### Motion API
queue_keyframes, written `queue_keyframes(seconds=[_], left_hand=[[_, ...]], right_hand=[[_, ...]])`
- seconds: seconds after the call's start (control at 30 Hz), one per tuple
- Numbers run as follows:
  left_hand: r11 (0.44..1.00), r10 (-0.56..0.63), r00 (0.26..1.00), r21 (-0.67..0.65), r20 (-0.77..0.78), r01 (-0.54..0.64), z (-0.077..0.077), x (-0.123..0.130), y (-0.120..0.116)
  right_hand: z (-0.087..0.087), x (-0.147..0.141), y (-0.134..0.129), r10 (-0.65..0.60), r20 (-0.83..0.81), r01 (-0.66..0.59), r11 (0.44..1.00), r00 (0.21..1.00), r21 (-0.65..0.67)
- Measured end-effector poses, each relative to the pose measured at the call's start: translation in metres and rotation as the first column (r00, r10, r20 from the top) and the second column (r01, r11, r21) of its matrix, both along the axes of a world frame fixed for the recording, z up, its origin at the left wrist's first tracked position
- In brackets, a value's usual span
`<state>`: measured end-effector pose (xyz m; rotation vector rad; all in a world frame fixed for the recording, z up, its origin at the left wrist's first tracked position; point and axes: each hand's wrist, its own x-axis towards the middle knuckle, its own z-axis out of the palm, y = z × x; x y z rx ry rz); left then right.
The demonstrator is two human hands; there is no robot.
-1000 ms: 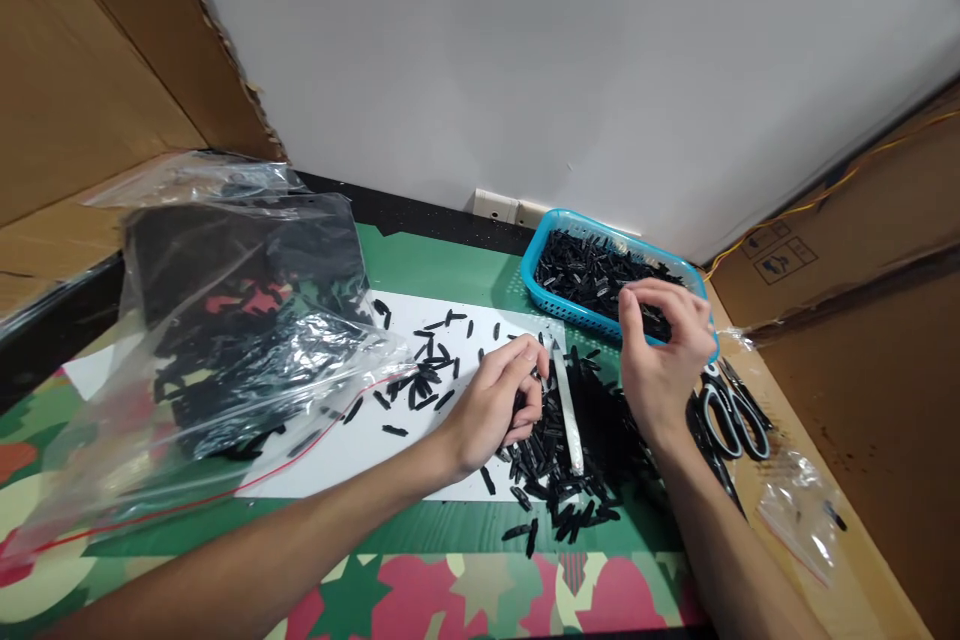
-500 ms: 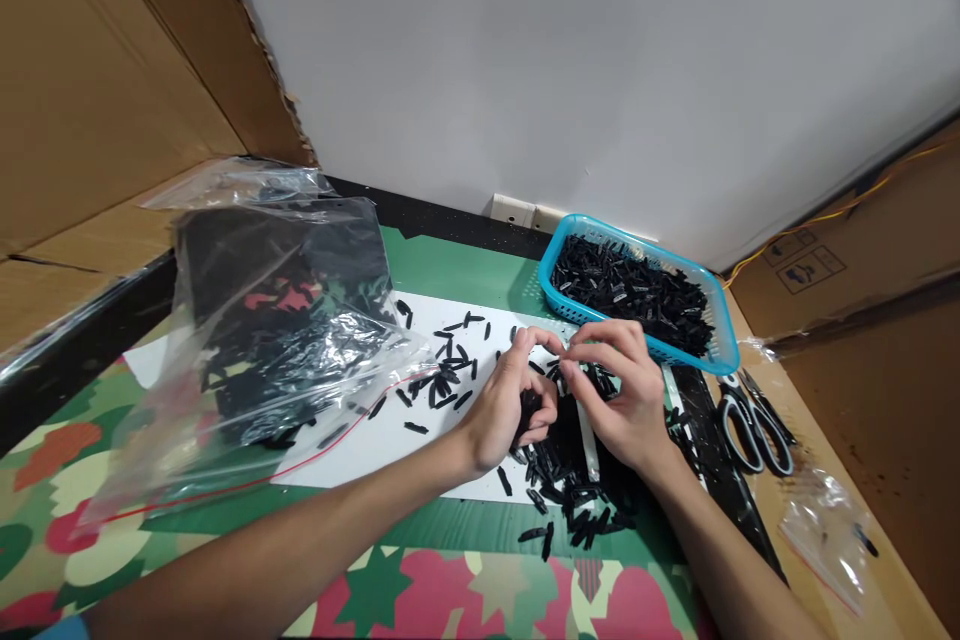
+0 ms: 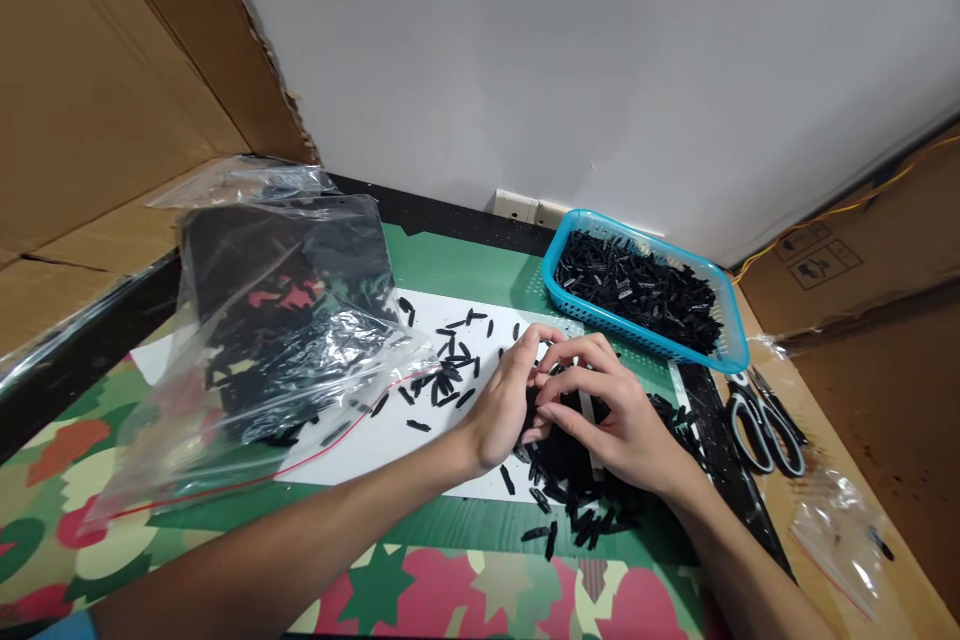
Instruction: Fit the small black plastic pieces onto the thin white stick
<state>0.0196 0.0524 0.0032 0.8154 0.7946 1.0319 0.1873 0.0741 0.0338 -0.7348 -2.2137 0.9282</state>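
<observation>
My left hand [image 3: 504, 405] is curled above the white paper [image 3: 352, 450], its fingers bent round a small dark clump of black strips [image 3: 531, 410] that is partly hidden. Against it sits my right hand [image 3: 611, 405], with bent fingertips brought in to the left fingers; anything between those tips is too small to make out. Below both hands lies a loose heap of short black strips [image 3: 585, 520], apparently small moulded pieces. More black strips [image 3: 446, 375] are scattered on the paper left of my hands.
A blue plastic basket [image 3: 555, 295] full of similar black pieces stands at the back right. Scissors [image 3: 765, 435] and a small clear bag [image 3: 844, 530] lie at the right. A large clear zip bag [image 3: 300, 320] covers the left side. Cardboard [image 3: 97, 70] and a wall [image 3: 562, 70] bound the table.
My right hand has moved left and closed in on my left hand, its fingertips now at the left fingers. The view has shifted slightly; the basket and bags look unmoved.
</observation>
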Motion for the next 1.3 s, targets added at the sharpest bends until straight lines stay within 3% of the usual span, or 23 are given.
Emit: queue_keyframes(seconds=[0.17, 0.33, 0.7, 1.13, 1.23, 1.3], left_hand=[[0.999, -0.004, 1.000, -0.051, 0.014, 0.005, 0.004, 0.001, 0.002], [1.000, -0.022, 1.000, -0.010, -0.011, 0.022, 0.006, 0.001, 0.003], [0.998, -0.045, 0.998, 0.034, -0.045, 0.046, 0.001, 0.000, 0.002], [0.998, -0.041, 0.998, 0.050, -0.044, 0.043, -0.002, 0.001, 0.003], [0.999, -0.033, 0.999, 0.030, -0.033, 0.034, 0.000, 0.001, 0.003], [0.999, -0.031, 0.999, 0.013, -0.018, 0.031, 0.002, 0.001, 0.004]], right_hand=[[-0.005, 0.001, 0.003, -0.115, -0.131, 0.099, 0.988, 0.985, -0.117], [-0.013, 0.003, 0.014, -0.266, -0.276, 0.211, 0.954, 0.923, -0.215], [-0.026, -0.001, 0.018, -0.365, -0.267, 0.254, 0.893, 0.892, -0.371], [-0.024, 0.001, 0.015, -0.359, -0.162, 0.330, 0.927, 0.919, -0.177], [-0.014, 0.006, 0.018, -0.362, -0.154, 0.361, 0.932, 0.919, -0.034], [-0.004, 0.012, 0.028, -0.400, -0.159, 0.422, 0.896, 0.902, 0.140]])
